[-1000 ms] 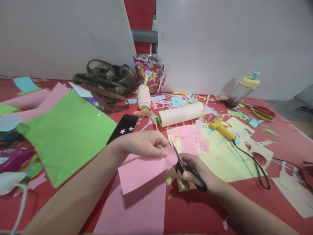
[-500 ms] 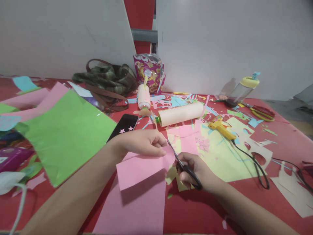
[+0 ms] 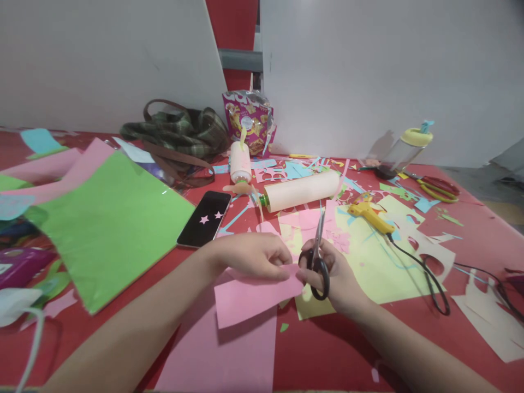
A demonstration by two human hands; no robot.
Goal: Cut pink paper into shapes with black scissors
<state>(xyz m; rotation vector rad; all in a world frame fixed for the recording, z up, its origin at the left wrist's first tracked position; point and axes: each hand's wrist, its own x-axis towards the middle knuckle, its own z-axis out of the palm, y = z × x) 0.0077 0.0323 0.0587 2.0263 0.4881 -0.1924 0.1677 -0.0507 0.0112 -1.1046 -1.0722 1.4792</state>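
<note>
My left hand point(image 3: 257, 256) pinches a folded piece of pink paper point(image 3: 249, 300) along its upper edge. In my right hand point(image 3: 335, 273) are black-handled scissors point(image 3: 318, 259), blades pointing up and away from the paper. The thumb and fingertips of that hand touch the right end of the pink paper. Below lies a larger pink sheet point(image 3: 229, 349), flat on the red table. Left of my left hand lies a black phone point(image 3: 200, 229) with two small pink stars point(image 3: 203, 220) on its screen.
A yellow glue gun point(image 3: 372, 217) with a black cord rests on a pale yellow sheet point(image 3: 368, 273). Behind are a paper-wrapped bottle point(image 3: 303, 190), a snack bag point(image 3: 249, 120) and paper scraps. A green sheet point(image 3: 114, 224) lies left; red-and-yellow-handled scissors point(image 3: 440, 190) lie right.
The scissors have swung from the paper's edge to point upward. My right hand has taken the paper's right end, and my left hand with the paper has shifted slightly right and nearer.
</note>
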